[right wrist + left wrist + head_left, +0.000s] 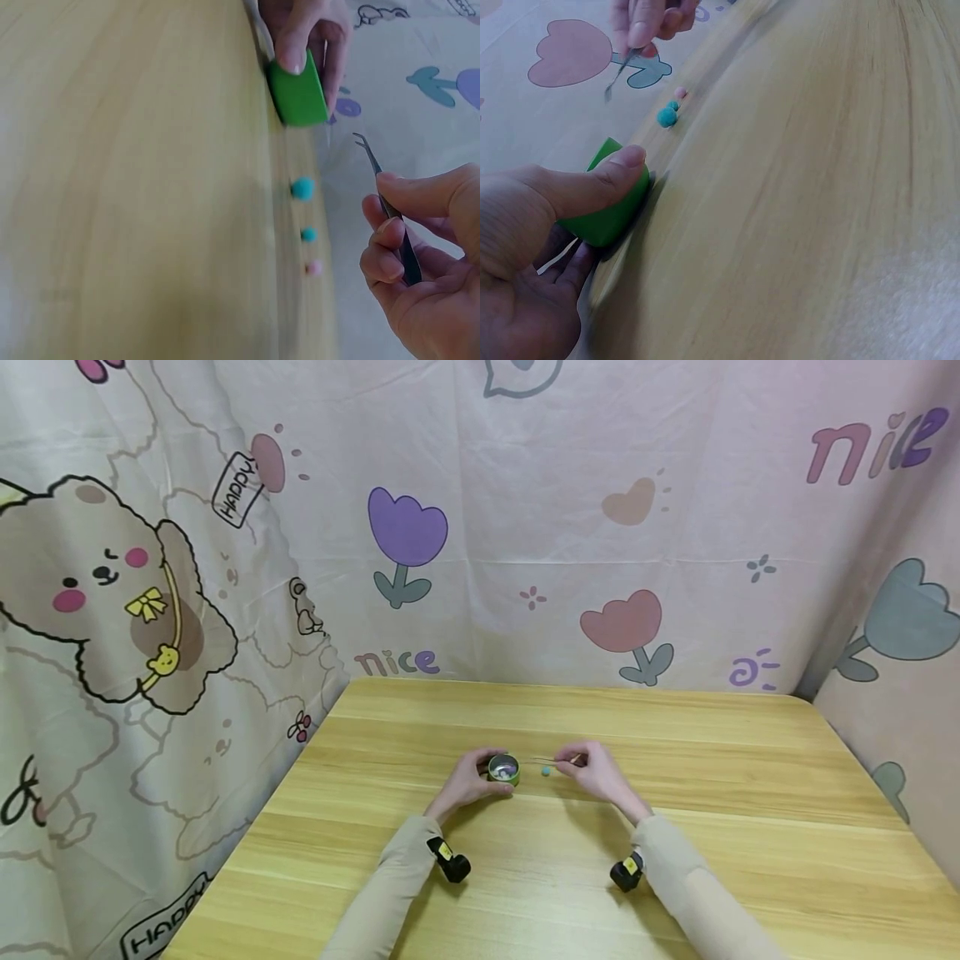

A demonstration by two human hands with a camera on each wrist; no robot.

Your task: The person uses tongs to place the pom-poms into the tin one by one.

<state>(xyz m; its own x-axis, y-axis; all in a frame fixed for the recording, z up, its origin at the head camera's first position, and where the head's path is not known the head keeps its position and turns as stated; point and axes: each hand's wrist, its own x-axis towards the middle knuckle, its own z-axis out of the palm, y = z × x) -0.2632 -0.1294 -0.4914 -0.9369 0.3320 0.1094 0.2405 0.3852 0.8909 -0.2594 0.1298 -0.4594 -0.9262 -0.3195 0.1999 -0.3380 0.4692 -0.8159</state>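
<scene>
My left hand grips a small round green container by its sides on the table, thumb on the near side. Its silvery inside shows from above, with something pale at the bottom. In the right wrist view, my right hand pinches dark tweezers with bent tips. The tips are slightly apart, with nothing between them, and point toward the container. Between the hands lie a larger turquoise pom-pom, a smaller turquoise pom-pom and a pink pom-pom, in a row on the wood.
The light wooden table extends around both hands. A printed cloth hangs behind it and along its sides. Each sleeve carries a black wrist camera, close over the tabletop.
</scene>
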